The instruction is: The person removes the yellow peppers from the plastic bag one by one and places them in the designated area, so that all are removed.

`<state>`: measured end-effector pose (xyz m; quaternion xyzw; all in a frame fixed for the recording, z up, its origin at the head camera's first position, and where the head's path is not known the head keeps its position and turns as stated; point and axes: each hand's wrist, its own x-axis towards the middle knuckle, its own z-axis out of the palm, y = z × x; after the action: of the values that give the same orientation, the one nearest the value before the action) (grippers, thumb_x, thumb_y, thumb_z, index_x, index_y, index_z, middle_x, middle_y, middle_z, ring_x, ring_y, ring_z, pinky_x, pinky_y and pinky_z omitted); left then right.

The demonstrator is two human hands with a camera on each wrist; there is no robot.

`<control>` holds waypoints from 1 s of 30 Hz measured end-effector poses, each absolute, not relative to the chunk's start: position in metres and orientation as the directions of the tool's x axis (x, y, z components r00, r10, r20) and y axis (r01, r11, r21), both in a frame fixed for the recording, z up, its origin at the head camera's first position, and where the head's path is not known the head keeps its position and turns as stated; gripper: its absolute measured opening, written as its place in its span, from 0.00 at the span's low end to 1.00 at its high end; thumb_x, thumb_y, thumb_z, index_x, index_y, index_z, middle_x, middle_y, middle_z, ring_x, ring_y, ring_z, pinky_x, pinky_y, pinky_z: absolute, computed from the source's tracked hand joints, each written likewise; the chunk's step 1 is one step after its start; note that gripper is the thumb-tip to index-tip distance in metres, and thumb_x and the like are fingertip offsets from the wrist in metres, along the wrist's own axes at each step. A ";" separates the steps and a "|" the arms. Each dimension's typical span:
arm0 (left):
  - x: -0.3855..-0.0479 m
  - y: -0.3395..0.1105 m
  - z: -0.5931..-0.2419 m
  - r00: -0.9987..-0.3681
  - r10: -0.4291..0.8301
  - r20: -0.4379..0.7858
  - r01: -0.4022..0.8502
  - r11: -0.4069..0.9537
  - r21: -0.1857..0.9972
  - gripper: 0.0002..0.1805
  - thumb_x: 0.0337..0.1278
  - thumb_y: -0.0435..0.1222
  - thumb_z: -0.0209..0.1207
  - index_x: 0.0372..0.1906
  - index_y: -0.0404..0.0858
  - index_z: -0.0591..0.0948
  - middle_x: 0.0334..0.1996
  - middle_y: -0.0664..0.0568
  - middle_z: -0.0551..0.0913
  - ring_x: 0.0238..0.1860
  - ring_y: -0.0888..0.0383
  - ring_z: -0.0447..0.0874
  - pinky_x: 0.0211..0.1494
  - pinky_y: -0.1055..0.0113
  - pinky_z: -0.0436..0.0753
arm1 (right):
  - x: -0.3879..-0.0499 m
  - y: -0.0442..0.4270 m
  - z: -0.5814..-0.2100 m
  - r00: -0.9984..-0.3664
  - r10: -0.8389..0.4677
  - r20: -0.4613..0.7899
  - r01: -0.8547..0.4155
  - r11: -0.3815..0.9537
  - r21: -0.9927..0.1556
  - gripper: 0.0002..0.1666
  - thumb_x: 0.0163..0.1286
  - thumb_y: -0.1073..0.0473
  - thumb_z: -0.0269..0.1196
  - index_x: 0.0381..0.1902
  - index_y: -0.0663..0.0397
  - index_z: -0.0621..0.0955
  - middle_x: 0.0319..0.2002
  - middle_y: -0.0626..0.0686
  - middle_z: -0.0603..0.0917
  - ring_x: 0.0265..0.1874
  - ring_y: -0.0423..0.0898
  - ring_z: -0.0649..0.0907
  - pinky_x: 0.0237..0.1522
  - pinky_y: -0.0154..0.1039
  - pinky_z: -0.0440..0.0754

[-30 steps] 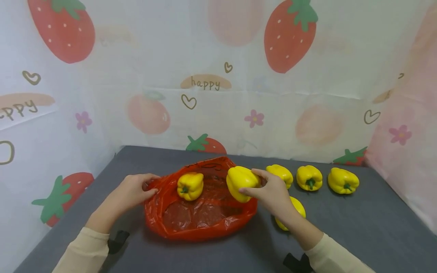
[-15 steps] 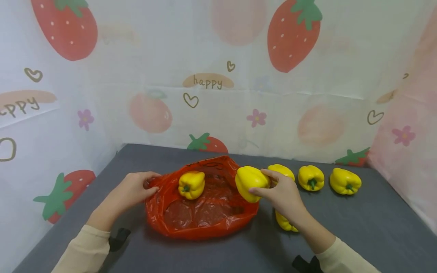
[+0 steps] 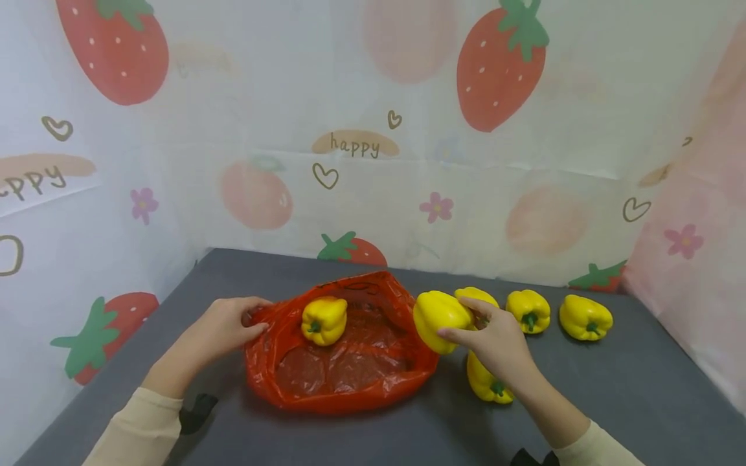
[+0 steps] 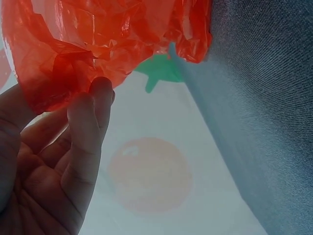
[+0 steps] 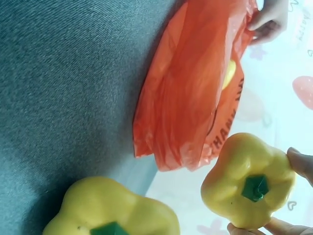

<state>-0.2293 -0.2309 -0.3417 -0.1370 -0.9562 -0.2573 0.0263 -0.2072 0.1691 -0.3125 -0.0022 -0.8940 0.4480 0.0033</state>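
Note:
A red plastic bag (image 3: 326,398) lies with its mouth spread wide on the grey table. Inside it, toward the back left, sits one yellow bell pepper (image 3: 324,321). My left hand (image 3: 230,327) pinches the bag's left rim between thumb and fingers, as the left wrist view also shows at the red film (image 4: 68,68). Above the table, just past the bag's right edge, my right hand (image 3: 495,336) grips another yellow bell pepper (image 3: 438,320). In the right wrist view that held pepper (image 5: 247,181) turns its green stem to the camera.
A yellow pepper (image 3: 486,382) lies right of the bag, below my right hand. Further back stand more peppers in a row: one partly hidden pepper (image 3: 474,296), a middle pepper (image 3: 528,310) and a right pepper (image 3: 585,317). A strawberry-print cloth (image 3: 361,207) encloses the table's back and sides.
My right hand has moved right with its pepper, from over the bag's right side to its right edge. The left hand stays on the rim, and the other pepper stays in the bag.

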 end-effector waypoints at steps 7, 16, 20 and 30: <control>-0.228 -0.233 -0.341 -0.961 0.245 0.128 0.277 0.832 0.481 0.21 0.59 0.33 0.65 0.56 0.31 0.81 0.44 0.41 0.87 0.36 0.55 0.83 0.37 0.60 0.87 | -0.207 0.177 -0.315 -1.000 0.003 -0.014 0.013 0.574 -0.819 0.50 0.57 0.40 0.73 0.71 0.58 0.70 0.71 0.64 0.70 0.68 0.61 0.74 0.62 0.51 0.79; -0.228 -0.230 -0.344 -0.957 0.264 0.124 0.290 0.817 0.499 0.21 0.59 0.33 0.65 0.56 0.30 0.80 0.44 0.41 0.87 0.38 0.54 0.84 0.39 0.59 0.88 | -0.203 0.195 -0.313 -0.999 0.029 -0.043 0.051 0.615 -0.787 0.54 0.56 0.35 0.72 0.72 0.57 0.68 0.72 0.63 0.69 0.68 0.61 0.73 0.65 0.55 0.76; -0.228 -0.230 -0.344 -0.959 0.258 0.119 0.282 0.819 0.500 0.20 0.59 0.33 0.65 0.56 0.31 0.81 0.44 0.41 0.87 0.38 0.55 0.83 0.40 0.59 0.88 | -0.204 0.201 -0.313 -0.999 0.035 -0.039 0.052 0.622 -0.781 0.54 0.57 0.35 0.71 0.73 0.57 0.67 0.71 0.64 0.69 0.69 0.61 0.72 0.65 0.55 0.76; -0.229 -0.230 -0.342 -0.958 0.256 0.131 0.287 0.829 0.480 0.20 0.59 0.33 0.65 0.56 0.31 0.81 0.43 0.42 0.87 0.36 0.55 0.82 0.38 0.61 0.87 | -0.202 0.212 -0.308 -0.998 0.048 -0.032 0.055 0.629 -0.776 0.56 0.56 0.32 0.70 0.74 0.57 0.66 0.73 0.63 0.68 0.69 0.61 0.72 0.65 0.55 0.76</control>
<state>-0.2287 -0.2301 -0.3420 -0.1421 -0.9558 -0.2555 0.0305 -0.2017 0.2123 -0.3079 -0.0284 -0.9025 0.4298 -0.0043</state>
